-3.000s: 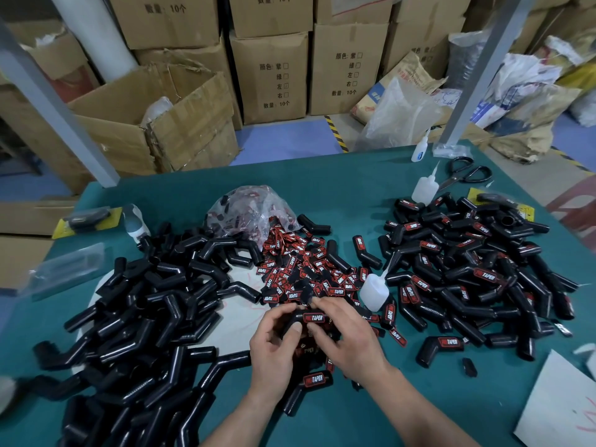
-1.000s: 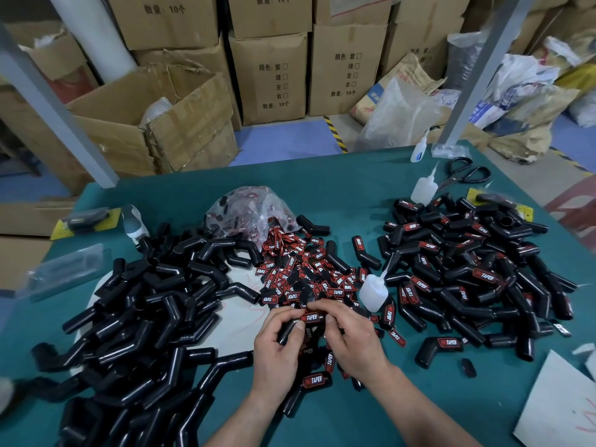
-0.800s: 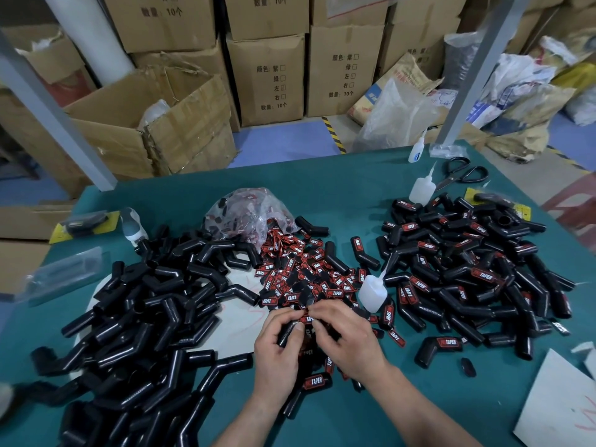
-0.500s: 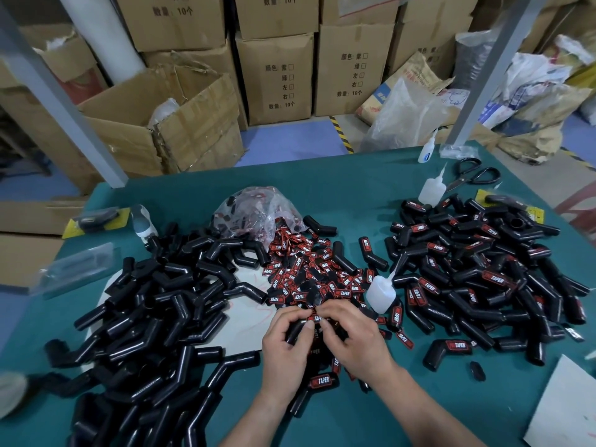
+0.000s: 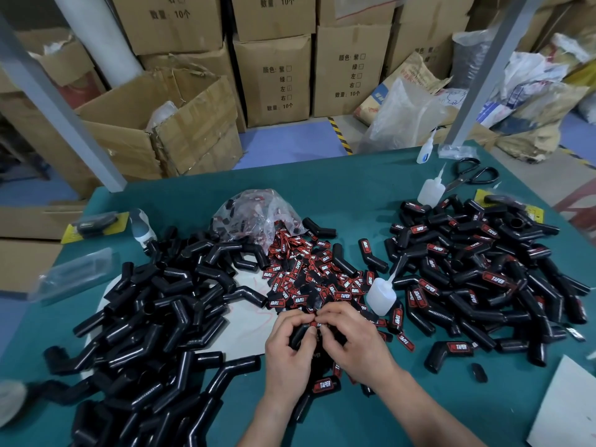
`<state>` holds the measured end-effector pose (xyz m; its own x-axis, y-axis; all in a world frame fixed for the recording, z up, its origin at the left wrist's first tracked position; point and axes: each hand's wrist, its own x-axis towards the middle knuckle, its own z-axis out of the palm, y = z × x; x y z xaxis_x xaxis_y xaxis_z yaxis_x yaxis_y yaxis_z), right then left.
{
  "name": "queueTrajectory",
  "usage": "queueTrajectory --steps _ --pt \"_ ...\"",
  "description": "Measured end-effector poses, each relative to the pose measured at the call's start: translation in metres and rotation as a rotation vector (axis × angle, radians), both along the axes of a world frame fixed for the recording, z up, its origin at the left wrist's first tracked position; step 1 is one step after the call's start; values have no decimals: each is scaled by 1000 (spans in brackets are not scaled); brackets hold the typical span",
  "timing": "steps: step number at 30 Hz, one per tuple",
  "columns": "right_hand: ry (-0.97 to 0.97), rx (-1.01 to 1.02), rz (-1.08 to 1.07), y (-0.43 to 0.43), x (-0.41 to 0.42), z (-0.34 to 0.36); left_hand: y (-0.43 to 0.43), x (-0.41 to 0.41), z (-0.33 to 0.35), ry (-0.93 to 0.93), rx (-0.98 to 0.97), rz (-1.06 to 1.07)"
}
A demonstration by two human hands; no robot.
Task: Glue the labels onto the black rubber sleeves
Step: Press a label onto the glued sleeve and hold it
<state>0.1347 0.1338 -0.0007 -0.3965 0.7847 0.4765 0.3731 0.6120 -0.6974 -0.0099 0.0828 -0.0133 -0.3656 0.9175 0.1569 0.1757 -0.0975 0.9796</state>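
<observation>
My left hand [image 5: 288, 345] grips a black rubber sleeve [image 5: 298, 333] near the table's front middle. My right hand [image 5: 350, 338] pinches a red and black label [image 5: 314, 323] against that sleeve, fingertips of both hands meeting over it. A heap of plain black sleeves [image 5: 151, 317] lies to the left. Loose labels [image 5: 309, 279] are piled just beyond my hands. Sleeves bearing labels [image 5: 477, 272] are heaped on the right. A small white glue bottle [image 5: 380, 296] stands right of the label pile, close to my right hand.
A plastic bag [image 5: 254, 214] with more labels sits behind the pile. Two further glue bottles [image 5: 430, 188] and black scissors [image 5: 472, 175] stand at the far right. The green table [image 5: 338, 188] has white card [image 5: 567, 411] at its front right corner. Cardboard boxes stand behind.
Both hands have stayed together over the sleeve. The label, plainly readable three seconds ago, is now mostly covered by my fingertips pressing on it. The camera shifted slightly.
</observation>
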Motion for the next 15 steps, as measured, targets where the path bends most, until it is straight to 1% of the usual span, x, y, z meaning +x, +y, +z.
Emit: queueTrajectory --steps 3,7,15 --pt "-20 -21 -3 -1 0 3 0 0 -1 18 -9 -2" --pt "-44 -7 11 -3 1 5 -1 0 2 -30 -22 -23" --pt "-27 13 14 -3 3 4 -2 1 4 -61 -12 -19"
